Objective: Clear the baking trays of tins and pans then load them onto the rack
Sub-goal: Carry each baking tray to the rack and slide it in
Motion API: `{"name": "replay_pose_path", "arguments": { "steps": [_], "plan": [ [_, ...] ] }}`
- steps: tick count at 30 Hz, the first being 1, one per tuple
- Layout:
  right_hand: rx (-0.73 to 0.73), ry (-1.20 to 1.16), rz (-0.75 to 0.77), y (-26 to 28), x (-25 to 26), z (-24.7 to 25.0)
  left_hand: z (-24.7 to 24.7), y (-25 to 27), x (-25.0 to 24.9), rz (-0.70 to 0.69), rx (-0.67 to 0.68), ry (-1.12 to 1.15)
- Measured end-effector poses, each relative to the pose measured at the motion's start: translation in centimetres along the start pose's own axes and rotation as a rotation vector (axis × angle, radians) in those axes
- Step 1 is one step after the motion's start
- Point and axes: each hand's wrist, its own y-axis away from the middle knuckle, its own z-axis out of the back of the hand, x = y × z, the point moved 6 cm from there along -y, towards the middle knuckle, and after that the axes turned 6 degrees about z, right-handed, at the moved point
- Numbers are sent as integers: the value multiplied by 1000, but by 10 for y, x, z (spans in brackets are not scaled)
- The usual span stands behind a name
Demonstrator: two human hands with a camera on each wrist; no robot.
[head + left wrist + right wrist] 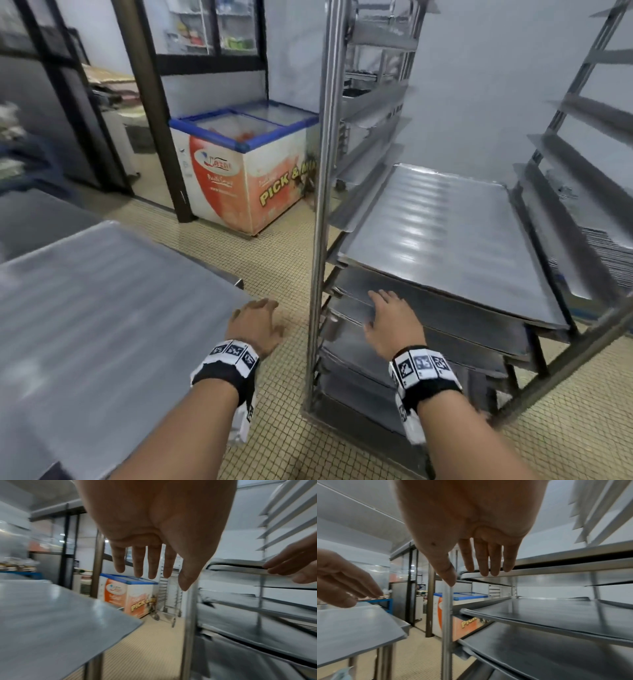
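Now the baking trays are sitting on the runners of the steel rack (323, 171), one above another. The top tray (445, 233) is lying flat and shiny on its runners, its near end sticking out a little past the front posts. Just below it a second tray (428, 310) is resting on the next level, and darker trays (556, 616) are filling the levels beneath, as the right wrist view shows.

The right hand (392, 317) is reaching to the near edge of that second tray, its fingers (485, 561) straight and slightly spread, tips at the tray's front lip; it is not curling round anything. Whether the fingertips are actually pressing on the metal cannot be told.

The left hand (257, 323) is hanging in the gap between the rack's front left post and the corner of a steel table (102, 308), over the tiled floor (281, 260). Its fingers (139, 561) are extended and relaxed, holding nothing and touching nothing.

Both wrists are wearing black bands with printed black-and-white markers (423, 365).

Beyond the table, a chest freezer (246, 164) with a blue-framed sliding glass lid and orange lettering is standing against a white wall. A second, wheeled rack (169, 601) is standing further back beside it.
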Motion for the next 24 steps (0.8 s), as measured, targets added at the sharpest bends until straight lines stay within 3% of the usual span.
{"name": "replay_pose_path", "arguments": {
  "steps": [7, 14, 18, 24],
  "plan": [
    [195, -25, 272, -71, 109, -54, -33, 23, 151, 505, 64, 119],
    [377, -38, 443, -122, 184, -117, -100, 79, 241, 960, 128, 318],
    [447, -54, 529, -140, 214, -148, -108, 99, 237, 1027, 132, 403],
    [506, -126, 501, -153, 230, -189, -109, 116, 229, 1068, 176, 398]
  ]
}}
